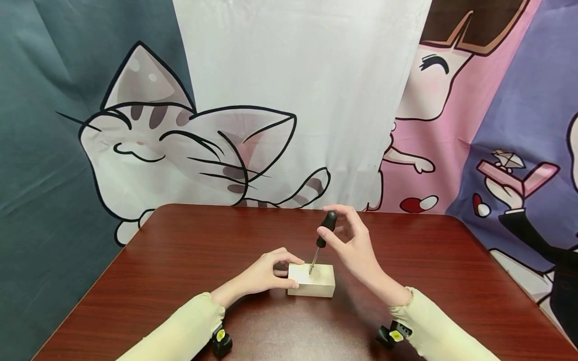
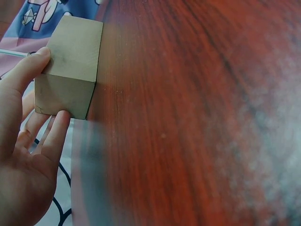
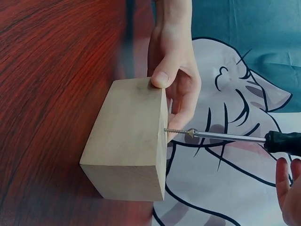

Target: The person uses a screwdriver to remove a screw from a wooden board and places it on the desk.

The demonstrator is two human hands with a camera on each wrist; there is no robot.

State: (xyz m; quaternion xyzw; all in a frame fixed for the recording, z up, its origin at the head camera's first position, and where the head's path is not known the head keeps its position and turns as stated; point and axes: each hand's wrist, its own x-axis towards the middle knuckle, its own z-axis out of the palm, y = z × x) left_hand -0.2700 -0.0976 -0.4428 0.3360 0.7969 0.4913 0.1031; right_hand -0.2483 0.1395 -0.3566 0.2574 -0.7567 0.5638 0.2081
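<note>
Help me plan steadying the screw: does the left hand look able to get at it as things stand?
Probably yes: the left hand holds the block, and nothing visible stands between that hand and the screw, whose thread shows bare below the screwdriver. The hand might need to loosen its hold.

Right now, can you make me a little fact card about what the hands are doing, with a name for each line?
left hand: holds one end of the block
right hand: holds the screwdriver by its black handle
block: pale, lying on the table
screw: sticking out of the block's top, threads partly showing
screwdriver: tip at the screw's head
table: reddish brown
backdrop: cartoon cloth, with a smiling cat
</note>
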